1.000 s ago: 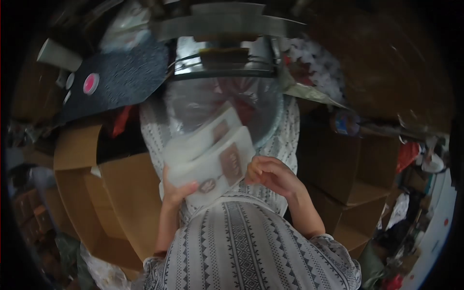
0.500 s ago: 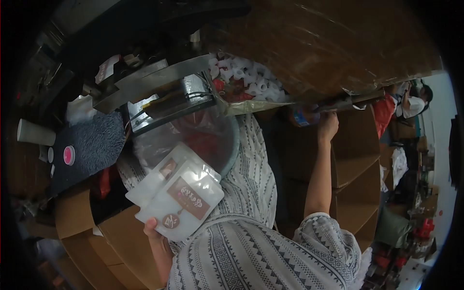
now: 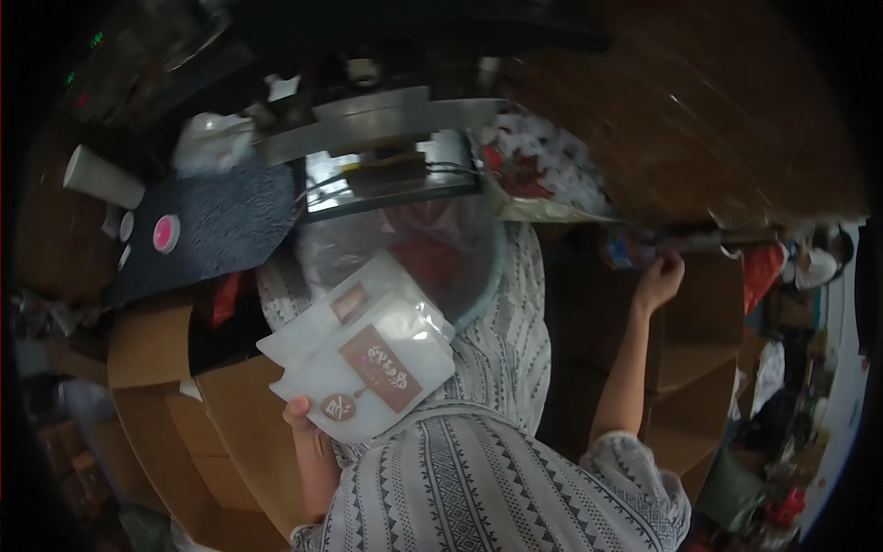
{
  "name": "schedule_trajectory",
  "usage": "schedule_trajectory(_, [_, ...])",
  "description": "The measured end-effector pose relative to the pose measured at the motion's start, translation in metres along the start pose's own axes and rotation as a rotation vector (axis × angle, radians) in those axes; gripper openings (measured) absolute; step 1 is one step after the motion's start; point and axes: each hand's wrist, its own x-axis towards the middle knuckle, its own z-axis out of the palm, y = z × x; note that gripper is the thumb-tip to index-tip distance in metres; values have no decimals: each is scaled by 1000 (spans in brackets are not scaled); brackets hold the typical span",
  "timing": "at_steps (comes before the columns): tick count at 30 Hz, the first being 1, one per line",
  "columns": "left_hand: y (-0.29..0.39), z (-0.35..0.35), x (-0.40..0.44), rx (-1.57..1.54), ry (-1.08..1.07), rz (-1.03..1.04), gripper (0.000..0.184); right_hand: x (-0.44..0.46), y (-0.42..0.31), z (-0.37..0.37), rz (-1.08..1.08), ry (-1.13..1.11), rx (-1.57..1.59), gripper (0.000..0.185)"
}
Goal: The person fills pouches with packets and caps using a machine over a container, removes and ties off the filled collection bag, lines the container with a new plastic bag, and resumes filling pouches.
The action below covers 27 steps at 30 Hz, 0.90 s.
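My left hand (image 3: 302, 421) grips a small stack of white, shiny plastic pouches (image 3: 317, 373) at a lower corner, thumb on top. The pouches overlap, and the top one carries a brown printed label and a round brown mark. They are held flat above my lap. Out to the right, my right hand (image 3: 660, 281) is closed below the table edge, close to an object with a blue and orange label (image 3: 624, 248) that looks like a bottle. Whatever its fingers hold, if anything, is hidden.
A metal machine (image 3: 391, 166) stands at the table edge, above a plastic-lined tub (image 3: 492, 285). White plastic fittings (image 3: 552, 156) fill a container to its right. A grey mat (image 3: 230, 221) bears a pink-topped round pot (image 3: 166, 234). Cardboard boxes (image 3: 244, 405) flank me. Another person (image 3: 817, 262) sits far right.
The view has turned, so the machine and table sit further right in the picture. My left hand still holds the pouches. My right hand appears lower and further right, still closed.
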Motion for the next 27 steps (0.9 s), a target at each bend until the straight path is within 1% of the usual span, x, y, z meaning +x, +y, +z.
schedule_trajectory(1, [5, -3, 1, -1, 33, 64, 92, -27, -3, -2, -56, -84, 111, 8])
schedule_trajectory(2, [11, -6, 0, 22, 12, 99, 92, -65, -34, -6, 44, -319, 239, 7])
schedule_trajectory(3, [15, -11, -2, 49, -6, 129, 93, -103, -65, -5, 275, -652, 490, 10])
schedule_trajectory(4, [19, -15, -5, 80, -25, 150, 93, -140, -85, 0, 521, -1016, 724, 27])
schedule_trajectory(5, [24, -20, -6, 113, -50, 161, 93, -168, -121, 0, 790, -1332, 898, 49])
schedule_trajectory(6, [29, -23, -5, 143, -79, 165, 94, -184, -145, 7, 886, -1542, 1014, 63])
schedule_trajectory(7, [34, -23, -2, 169, -113, 166, 94, -189, -168, 15, 867, -1583, 1020, 63])
schedule_trajectory(8, [47, -9, 1, 166, -99, 196, 94, -190, -192, 25, 947, -1648, 1127, 66])
schedule_trajectory(9, [68, 15, 3, 263, -110, 280, 95, -187, -214, 35, 1026, -1706, 1234, 70])
schedule_trajectory(10, [85, 27, 9, 361, -123, 364, 95, -182, -232, 42, 1000, -1730, 1238, 70])
schedule_trajectory(11, [94, 21, 16, 352, -129, 430, 97, -176, -249, 48, 574, -1872, 1187, 74])
schedule_trajectory(12, [104, 13, 20, 343, -133, 494, 98, -172, -270, 51, 143, -1961, 1109, 79])
schedule_trajectory(13, [118, 8, 24, 379, -100, 534, 95, -174, -297, 51, -55, -1835, 944, 77])
schedule_trajectory(14, [135, 1, 28, 542, -36, 618, 91, -182, -318, 61, -74, -1845, 950, 77])
schedule_trajectory(15, [155, -7, 33, 708, 31, 697, 88, -189, -338, 72, -66, -1750, 964, 72])
schedule_trajectory(16, [173, -23, 47, 795, -8, 768, 83, -193, -357, 83, -59, -1654, 979, 66])
schedule_trajectory(18, [206, -19, 72, 874, 78, 857, 82, -204, -385, 113, -54, -1521, 1099, 56])
schedule_trajectory(19, [224, -25, 84, 910, 105, 764, 81, -213, -393, 131, -111, -1375, 1262, 54])
schedule_trajectory(20, [241, -18, 95, 962, 92, 717, 82, -217, -400, 144, -124, -1375, 1269, 54])
schedule_trajectory(22, [269, -14, 124, 1050, 39, 591, 87, -221, -410, 169, -201, -1150, 1233, 53])
schedule_trajectory(23, [275, -18, 141, 1048, 41, 596, 87, -230, -404, 189, -120, -1154, 1153, 53])
schedule_trajectory(25, [280, -30, 175, 1086, -68, 475, 88, -236, -402, 214, 38, -1210, 1090, 52])
schedule_trajectory(26, [279, -29, 189, 1114, -104, 568, 87, -234, -409, 211, 120, -1217, 1091, 50])
schedule_trajectory(27, [283, -31, 198, 1115, -107, 566, 87, -235, -413, 217, 122, -1214, 1091, 50])
